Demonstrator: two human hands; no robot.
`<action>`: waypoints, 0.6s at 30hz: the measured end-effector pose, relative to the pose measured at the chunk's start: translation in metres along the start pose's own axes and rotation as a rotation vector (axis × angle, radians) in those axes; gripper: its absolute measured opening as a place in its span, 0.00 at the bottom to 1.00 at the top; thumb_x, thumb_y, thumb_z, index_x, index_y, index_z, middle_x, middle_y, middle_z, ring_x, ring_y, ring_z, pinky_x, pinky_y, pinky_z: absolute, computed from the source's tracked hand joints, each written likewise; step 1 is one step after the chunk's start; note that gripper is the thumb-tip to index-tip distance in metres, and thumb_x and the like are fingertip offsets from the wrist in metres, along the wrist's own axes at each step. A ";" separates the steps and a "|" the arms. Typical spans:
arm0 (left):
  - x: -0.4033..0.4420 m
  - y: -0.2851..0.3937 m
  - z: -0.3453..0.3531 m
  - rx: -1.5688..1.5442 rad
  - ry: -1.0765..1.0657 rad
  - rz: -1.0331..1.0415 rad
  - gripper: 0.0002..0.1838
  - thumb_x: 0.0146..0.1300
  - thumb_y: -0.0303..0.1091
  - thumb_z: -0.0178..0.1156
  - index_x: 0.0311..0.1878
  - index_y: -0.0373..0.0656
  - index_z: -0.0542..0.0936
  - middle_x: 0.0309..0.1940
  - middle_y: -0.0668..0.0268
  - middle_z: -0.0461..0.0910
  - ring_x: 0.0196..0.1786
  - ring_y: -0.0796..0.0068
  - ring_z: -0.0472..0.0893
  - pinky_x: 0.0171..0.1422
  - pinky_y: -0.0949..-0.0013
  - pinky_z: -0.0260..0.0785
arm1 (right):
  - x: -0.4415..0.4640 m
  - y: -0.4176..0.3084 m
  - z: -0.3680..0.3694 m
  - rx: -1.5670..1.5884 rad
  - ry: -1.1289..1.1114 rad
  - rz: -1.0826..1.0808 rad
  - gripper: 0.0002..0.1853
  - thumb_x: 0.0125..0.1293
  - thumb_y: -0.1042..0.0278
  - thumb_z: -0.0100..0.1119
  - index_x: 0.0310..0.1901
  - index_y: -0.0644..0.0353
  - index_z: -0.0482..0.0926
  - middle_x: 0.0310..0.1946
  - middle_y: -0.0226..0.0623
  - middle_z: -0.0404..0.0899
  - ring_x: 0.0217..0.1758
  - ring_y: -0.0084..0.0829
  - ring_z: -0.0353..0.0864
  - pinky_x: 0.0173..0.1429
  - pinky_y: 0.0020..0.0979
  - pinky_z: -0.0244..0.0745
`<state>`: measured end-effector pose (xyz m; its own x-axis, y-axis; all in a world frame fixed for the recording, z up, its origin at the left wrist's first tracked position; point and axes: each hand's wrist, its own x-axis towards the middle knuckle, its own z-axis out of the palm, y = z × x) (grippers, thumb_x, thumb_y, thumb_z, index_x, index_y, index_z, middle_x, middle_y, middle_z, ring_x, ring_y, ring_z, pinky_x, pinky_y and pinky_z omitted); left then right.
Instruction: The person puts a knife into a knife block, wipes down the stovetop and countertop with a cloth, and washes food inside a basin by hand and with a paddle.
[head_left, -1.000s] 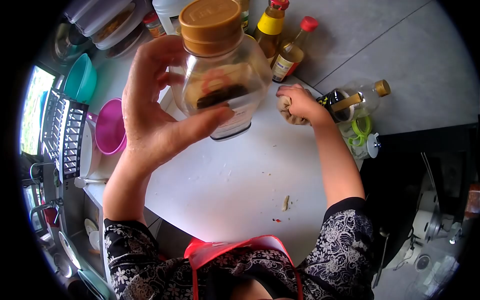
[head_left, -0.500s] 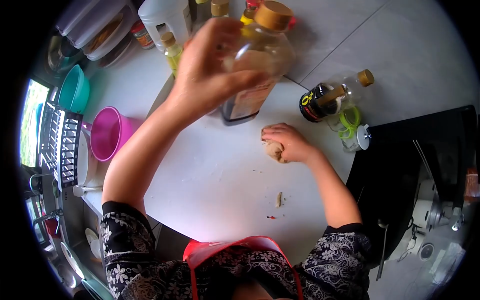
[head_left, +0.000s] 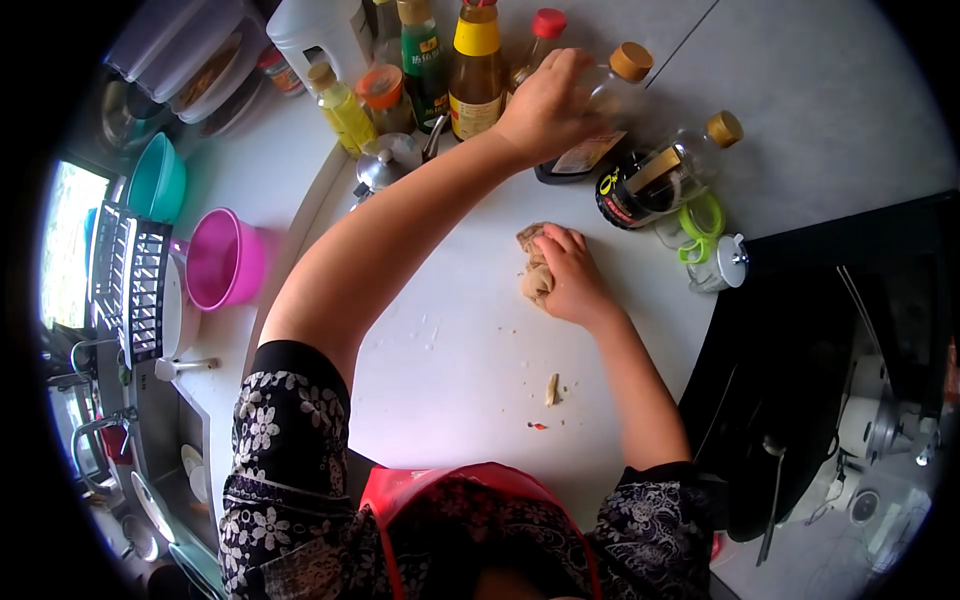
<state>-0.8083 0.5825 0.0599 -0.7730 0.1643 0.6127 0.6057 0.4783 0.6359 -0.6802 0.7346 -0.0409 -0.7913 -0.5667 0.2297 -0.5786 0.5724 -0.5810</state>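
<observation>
At the back of the white counter (head_left: 450,390), my left hand (head_left: 552,112) is closed around a clear bottle (head_left: 585,155) with a gold cap, a label and a dark base. Its fingers are partly hidden behind the glass. The bottle stands near a second dark sauce bottle (head_left: 640,188) with a gold cap. My right hand (head_left: 575,275) presses a crumpled brown cloth (head_left: 537,286) onto the counter. Closer to my body lie a pale scrap (head_left: 552,390), a small red bit (head_left: 538,426) and scattered crumbs.
Behind my left arm stand several bottles, including a yellow-necked one (head_left: 475,85), a green-labelled one (head_left: 425,70) and a metal-lidded pot (head_left: 385,165). A lidded jar (head_left: 722,265) sits by the black stove (head_left: 800,320). A pink tub (head_left: 225,260) and dish rack (head_left: 130,280) are left.
My left hand has carried the clear bottle rightward and down beside the dark sauce bottle, uncovering the bottles behind. My right hand has shifted slightly with the cloth.
</observation>
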 end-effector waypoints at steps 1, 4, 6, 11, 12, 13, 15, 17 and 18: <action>0.003 -0.001 0.002 0.002 0.001 -0.004 0.38 0.43 0.38 0.74 0.57 0.41 0.66 0.50 0.56 0.72 0.55 0.55 0.73 0.55 0.61 0.69 | 0.001 -0.002 0.002 -0.095 0.018 0.027 0.17 0.46 0.83 0.51 0.42 0.67 0.71 0.50 0.48 0.69 0.53 0.51 0.67 0.60 0.41 0.64; 0.011 -0.003 0.003 -0.019 -0.083 -0.021 0.37 0.45 0.40 0.72 0.58 0.41 0.66 0.55 0.55 0.70 0.58 0.55 0.71 0.59 0.60 0.66 | 0.002 -0.002 0.008 -0.095 -0.028 0.051 0.14 0.46 0.84 0.50 0.38 0.66 0.71 0.48 0.47 0.70 0.53 0.50 0.67 0.59 0.41 0.64; 0.016 -0.005 0.005 0.003 -0.111 -0.002 0.38 0.46 0.40 0.71 0.60 0.42 0.65 0.57 0.55 0.69 0.60 0.55 0.70 0.61 0.60 0.64 | -0.001 -0.010 0.009 -0.036 -0.054 -0.012 0.14 0.45 0.84 0.50 0.37 0.66 0.72 0.48 0.47 0.71 0.53 0.49 0.67 0.59 0.40 0.64; 0.003 0.034 -0.031 0.093 -0.027 -0.006 0.39 0.49 0.36 0.69 0.64 0.43 0.63 0.61 0.54 0.66 0.62 0.55 0.68 0.64 0.63 0.64 | -0.018 -0.035 0.014 0.193 -0.229 -0.089 0.13 0.42 0.85 0.51 0.33 0.65 0.74 0.46 0.44 0.74 0.52 0.46 0.69 0.56 0.38 0.66; -0.010 0.050 -0.057 0.037 -0.025 0.010 0.35 0.51 0.33 0.67 0.63 0.42 0.64 0.59 0.55 0.67 0.61 0.59 0.70 0.60 0.65 0.67 | -0.020 -0.028 0.020 0.253 -0.227 -0.093 0.15 0.39 0.83 0.57 0.33 0.62 0.75 0.45 0.41 0.76 0.52 0.45 0.69 0.56 0.37 0.67; -0.029 0.061 -0.086 -0.018 -0.023 0.027 0.31 0.54 0.29 0.65 0.62 0.42 0.66 0.58 0.56 0.69 0.59 0.63 0.72 0.57 0.67 0.69 | -0.017 -0.028 0.017 0.256 -0.230 -0.105 0.15 0.39 0.83 0.57 0.33 0.62 0.75 0.45 0.41 0.76 0.52 0.45 0.69 0.56 0.37 0.67; -0.079 0.066 -0.135 -0.008 0.022 -0.026 0.22 0.57 0.24 0.61 0.57 0.39 0.71 0.55 0.59 0.71 0.55 0.70 0.74 0.51 0.72 0.71 | -0.007 -0.030 0.008 0.334 -0.212 -0.062 0.20 0.36 0.81 0.64 0.37 0.57 0.77 0.46 0.37 0.77 0.55 0.41 0.70 0.60 0.34 0.66; -0.133 0.037 -0.164 0.003 0.040 -0.293 0.18 0.57 0.22 0.59 0.53 0.39 0.74 0.51 0.61 0.73 0.51 0.72 0.76 0.49 0.73 0.71 | 0.014 -0.029 0.010 0.236 -0.092 -0.049 0.23 0.34 0.84 0.63 0.37 0.53 0.79 0.50 0.36 0.75 0.59 0.41 0.67 0.63 0.33 0.64; -0.152 0.025 -0.173 0.092 0.055 -0.418 0.18 0.57 0.23 0.60 0.52 0.40 0.74 0.50 0.61 0.74 0.49 0.71 0.76 0.47 0.72 0.71 | 0.029 -0.029 0.008 0.093 -0.098 0.035 0.22 0.35 0.83 0.62 0.37 0.52 0.80 0.50 0.37 0.74 0.58 0.41 0.67 0.62 0.34 0.65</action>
<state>-0.6429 0.4204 0.0639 -0.9356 -0.1054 0.3370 0.2210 0.5695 0.7917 -0.6842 0.6969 -0.0237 -0.7852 -0.6048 0.1333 -0.5261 0.5379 -0.6586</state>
